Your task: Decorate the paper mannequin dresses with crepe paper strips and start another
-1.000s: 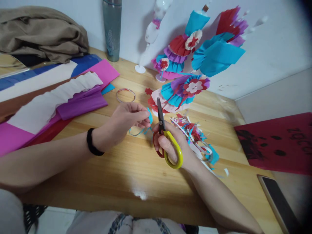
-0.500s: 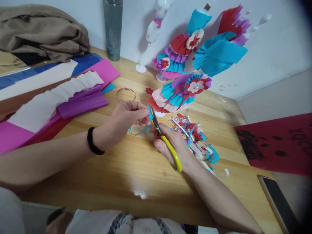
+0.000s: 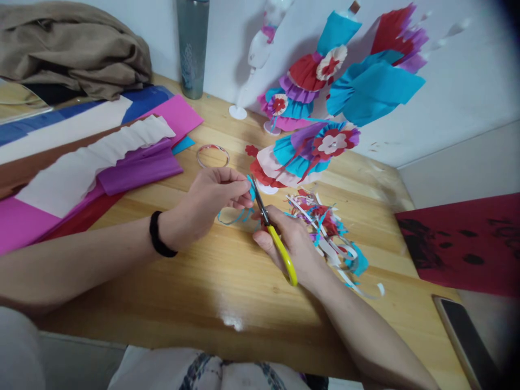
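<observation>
Between thumb and fingertips, my left hand (image 3: pixel 217 197) pinches a small piece of blue paper (image 3: pixel 251 188). My right hand (image 3: pixel 290 235) grips yellow-handled scissors (image 3: pixel 280 246), their blades pointing up and left against the blue piece. The blades look nearly closed along its right edge. Thin blue paper strips (image 3: pixel 232 218) lie on the table just below my left fingers. Part of the blue piece is hidden behind my left fingertips.
Paper dresses on stands (image 3: pixel 309 151) rise behind my hands. Paper scraps (image 3: pixel 325 225) are heaped to the right. Coloured paper sheets (image 3: pixel 138 162) spread on the left, with a tape roll (image 3: pixel 212 156) near them. A bottle (image 3: pixel 193 51) stands at the back; a phone (image 3: pixel 465 330) lies front right.
The scissor blades have drawn closer together at the blue paper, and the yellow handles have closed. The whole view has shifted slightly; my left hand keeps its pinch.
</observation>
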Available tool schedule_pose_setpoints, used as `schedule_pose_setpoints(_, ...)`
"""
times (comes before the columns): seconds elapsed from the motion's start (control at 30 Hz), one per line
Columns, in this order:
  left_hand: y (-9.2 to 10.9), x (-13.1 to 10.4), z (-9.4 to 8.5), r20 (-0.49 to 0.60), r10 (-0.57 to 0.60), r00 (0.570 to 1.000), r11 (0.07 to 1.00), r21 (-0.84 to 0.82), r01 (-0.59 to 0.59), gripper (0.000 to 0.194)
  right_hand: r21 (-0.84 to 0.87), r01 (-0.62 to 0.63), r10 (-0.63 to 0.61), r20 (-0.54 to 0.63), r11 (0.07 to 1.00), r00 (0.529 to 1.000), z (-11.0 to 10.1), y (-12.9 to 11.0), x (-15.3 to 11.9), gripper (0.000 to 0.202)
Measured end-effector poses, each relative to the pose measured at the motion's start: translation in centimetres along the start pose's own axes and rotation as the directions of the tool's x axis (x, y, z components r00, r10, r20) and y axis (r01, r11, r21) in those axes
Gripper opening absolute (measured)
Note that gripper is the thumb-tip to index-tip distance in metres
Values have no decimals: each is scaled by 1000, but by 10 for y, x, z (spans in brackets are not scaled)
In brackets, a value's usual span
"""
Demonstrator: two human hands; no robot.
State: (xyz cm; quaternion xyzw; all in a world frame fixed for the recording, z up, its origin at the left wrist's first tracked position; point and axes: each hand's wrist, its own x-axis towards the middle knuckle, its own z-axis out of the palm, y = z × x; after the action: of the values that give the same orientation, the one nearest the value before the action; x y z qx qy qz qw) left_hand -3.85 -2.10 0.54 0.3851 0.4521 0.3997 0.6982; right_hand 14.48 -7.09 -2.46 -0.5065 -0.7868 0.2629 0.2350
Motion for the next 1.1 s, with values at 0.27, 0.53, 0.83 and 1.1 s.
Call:
schedule_pose_setpoints(0.27, -4, 3, -3, -6, 7, 1000, 1000, -17, -7, 22, -16, -39, 38, -37, 999, 999, 2, 1, 1, 53)
schedule_pose_setpoints(0.53, -4, 4, -3, 36, -9, 999, 998, -69, 12, 22, 110, -87, 91, -35, 990, 995, 2, 0, 1, 44)
schedule_pose_setpoints(0.83, -15, 15, -14, 232, 58, 971, 977, -213, -8, 19, 425, -122, 214, -177, 897, 961, 7, 12, 6, 38)
schedule_pose_setpoints(1.1, -20, 22, -20, 414, -34, 910, 975, -187, 122, 23, 677, -26, 274, -262, 736, 925, 10, 3, 5, 49)
